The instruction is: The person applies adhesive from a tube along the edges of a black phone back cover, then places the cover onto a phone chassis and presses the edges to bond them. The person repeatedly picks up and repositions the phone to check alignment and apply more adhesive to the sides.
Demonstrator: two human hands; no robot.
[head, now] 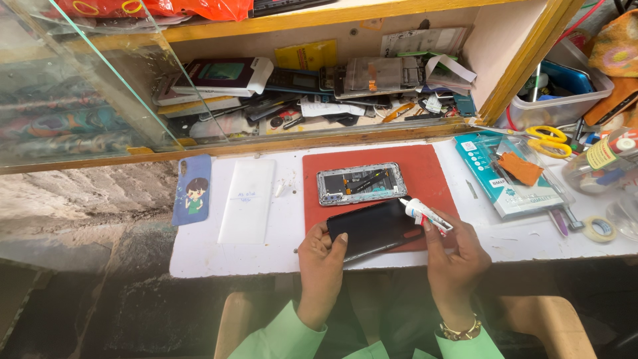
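Observation:
My left hand (320, 256) grips the near left corner of a black phone screen panel (373, 228), held flat and tilted just above the red mat (432, 179). My right hand (455, 256) holds a small white glue tube (425, 214) with red markings, its nozzle pointing at the panel's far right edge. Beyond the panel an opened phone frame (361, 183) lies on the mat, its inner parts exposed.
A white rectangular sheet (247, 199) and a blue cartoon phone case (192, 189) lie left on the white worktop (219, 256). Right: teal packet (502, 174), yellow scissors (551, 141), tape roll (599, 229), a jar (601, 163). A cluttered wooden shelf (319, 86) rises behind.

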